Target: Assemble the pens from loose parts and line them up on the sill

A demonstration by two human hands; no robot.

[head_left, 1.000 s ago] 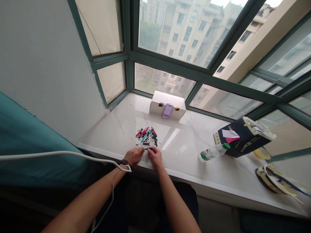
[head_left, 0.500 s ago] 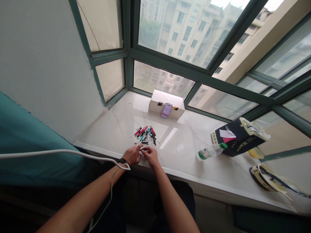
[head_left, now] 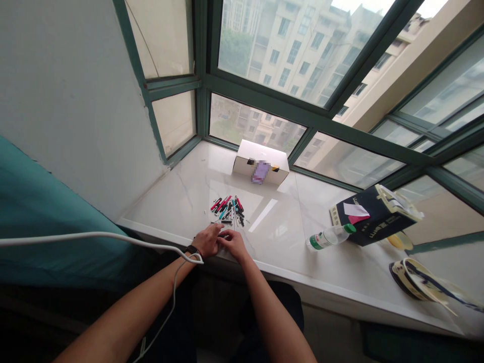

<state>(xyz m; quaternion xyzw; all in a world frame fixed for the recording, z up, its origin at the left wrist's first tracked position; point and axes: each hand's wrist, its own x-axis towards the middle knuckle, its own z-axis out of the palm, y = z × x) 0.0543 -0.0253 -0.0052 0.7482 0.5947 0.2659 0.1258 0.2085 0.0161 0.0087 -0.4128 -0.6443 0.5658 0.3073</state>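
Left hand [head_left: 207, 242] and right hand [head_left: 233, 244] meet near the front of the tabletop [head_left: 282, 242]; whether either grip is closed cannot be told; pen parts [head_left: 228, 209] lie just beyond; a steady, low hold should suit such small pieces

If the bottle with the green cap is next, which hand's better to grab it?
Probably the right hand, since it is nearer the bottle. The left hand would have to reach past the right.

The sill [head_left: 280, 244] is glossy, the small parts [head_left: 229, 209] seemingly plastic and metal.
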